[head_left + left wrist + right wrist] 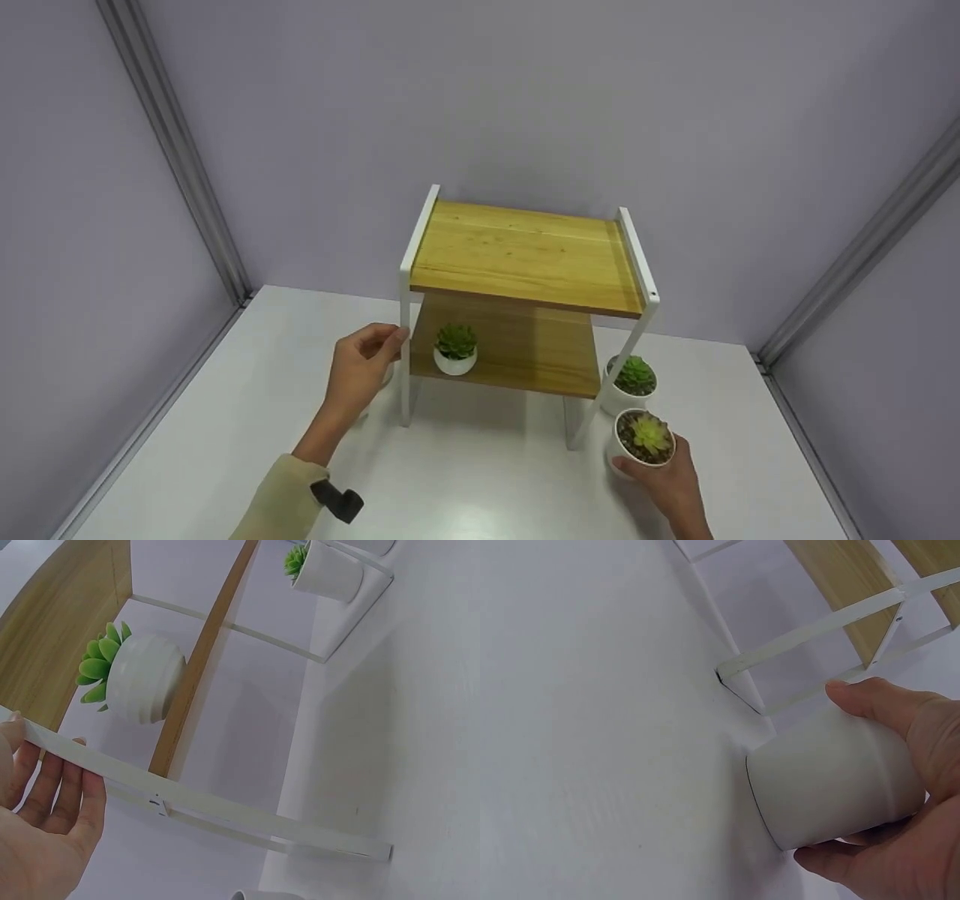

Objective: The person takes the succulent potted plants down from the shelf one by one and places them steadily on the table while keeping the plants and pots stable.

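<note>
A two-tier shelf with wooden boards and a white frame stands on the table. My left hand holds its front left post, thumb on one side and fingers on the other. On the lower board, near that post, sits a small succulent in a round white ribbed pot. Right of the shelf, my right hand grips a white pot with a yellow-green succulent. Its base is close to the tabletop; whether it touches I cannot tell. Behind it stands another potted succulent, next to the shelf's right leg.
White objects, mostly hidden by my left hand, stand left of the shelf; a white rim shows at the bottom of the left wrist view. Grey-white panels enclose the white table behind and on both sides.
</note>
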### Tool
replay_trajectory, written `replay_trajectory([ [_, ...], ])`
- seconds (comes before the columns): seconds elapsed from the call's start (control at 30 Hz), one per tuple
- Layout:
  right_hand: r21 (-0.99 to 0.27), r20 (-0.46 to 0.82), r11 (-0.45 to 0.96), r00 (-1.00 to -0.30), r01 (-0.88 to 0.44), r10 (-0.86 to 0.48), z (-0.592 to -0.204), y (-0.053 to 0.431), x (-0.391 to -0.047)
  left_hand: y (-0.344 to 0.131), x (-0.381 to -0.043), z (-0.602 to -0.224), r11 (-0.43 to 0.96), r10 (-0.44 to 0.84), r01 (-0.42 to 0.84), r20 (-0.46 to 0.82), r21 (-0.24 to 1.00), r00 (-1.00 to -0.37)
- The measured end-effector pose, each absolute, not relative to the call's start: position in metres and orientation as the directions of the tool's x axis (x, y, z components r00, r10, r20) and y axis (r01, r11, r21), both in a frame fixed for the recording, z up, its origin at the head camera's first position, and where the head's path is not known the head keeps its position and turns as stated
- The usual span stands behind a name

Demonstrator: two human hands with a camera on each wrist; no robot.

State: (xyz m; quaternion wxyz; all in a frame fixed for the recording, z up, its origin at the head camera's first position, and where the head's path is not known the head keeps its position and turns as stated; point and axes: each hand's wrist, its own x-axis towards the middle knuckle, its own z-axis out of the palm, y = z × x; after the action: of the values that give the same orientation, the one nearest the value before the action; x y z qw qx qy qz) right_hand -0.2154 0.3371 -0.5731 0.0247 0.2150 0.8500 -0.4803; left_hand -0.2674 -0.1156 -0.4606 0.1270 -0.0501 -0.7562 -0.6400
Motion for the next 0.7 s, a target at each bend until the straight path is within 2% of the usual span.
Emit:
replay_trajectory([
  [0.3,-0.828,-0.212,0.445,-0.925,0.341,0.314,-0.572,0.338,-0.213,-0.117,-0.269,-0.464,0.162,-0.078,0.248,0.263,0.955,-0.962],
  [0.7,-0.797,-0.268,0.459,-0.910,0.394,0.316,-0.559,0.338,-0.213,-0.116,-0.267,-0.462,0.159,-0.068,0.250,0.263,0.955,-0.962],
])
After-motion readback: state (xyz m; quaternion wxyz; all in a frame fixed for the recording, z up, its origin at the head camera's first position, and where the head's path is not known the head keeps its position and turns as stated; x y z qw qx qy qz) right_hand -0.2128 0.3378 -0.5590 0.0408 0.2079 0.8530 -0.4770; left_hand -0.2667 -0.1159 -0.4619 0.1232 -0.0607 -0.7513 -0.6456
